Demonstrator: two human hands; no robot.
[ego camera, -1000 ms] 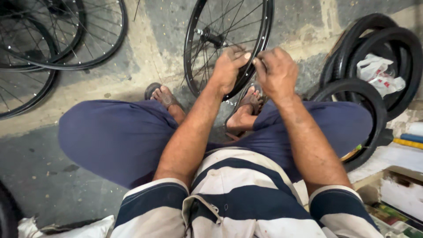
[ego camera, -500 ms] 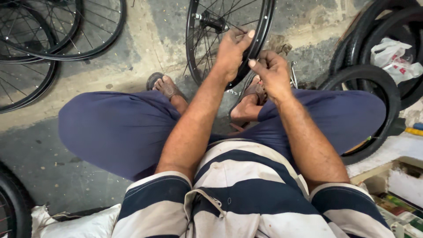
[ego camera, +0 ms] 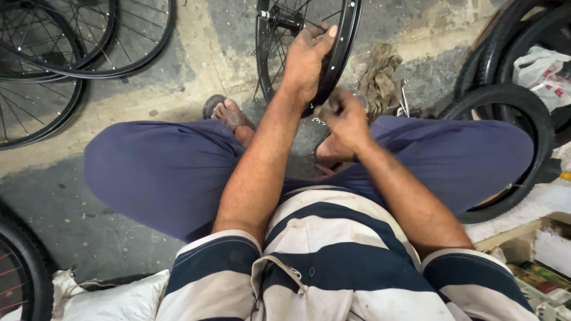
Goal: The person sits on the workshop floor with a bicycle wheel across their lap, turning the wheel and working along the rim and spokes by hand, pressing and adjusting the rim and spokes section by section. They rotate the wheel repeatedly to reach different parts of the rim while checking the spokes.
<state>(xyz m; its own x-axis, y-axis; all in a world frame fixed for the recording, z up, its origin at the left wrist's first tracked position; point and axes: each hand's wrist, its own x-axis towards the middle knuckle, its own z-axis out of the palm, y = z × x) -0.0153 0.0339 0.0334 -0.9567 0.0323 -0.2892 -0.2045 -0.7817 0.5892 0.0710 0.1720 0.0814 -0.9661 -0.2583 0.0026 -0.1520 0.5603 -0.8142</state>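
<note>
Near the top centre of the frame our left hand (ego camera: 306, 59) is closed over the rim of the bicycle wheel (ego camera: 345, 41), fingers curled over its black edge, holding it upright on the floor (ego camera: 196, 65) between our knees. A second ago both hands sat side by side low on the rim; since then the left has climbed higher along it while the right hand (ego camera: 345, 119) has dropped away toward our lap, just below the wheel's lowest part. The right is blurred, fisted around something small and pale (we cannot tell what), so the rim is now steadied by one hand alone and the other works at its lower edge. Spare wheels (ego camera: 53, 53) lie at upper left, tyres (ego camera: 505, 113) at right, and a crumpled rag (ego camera: 377, 77) just right of the wheel.
</note>
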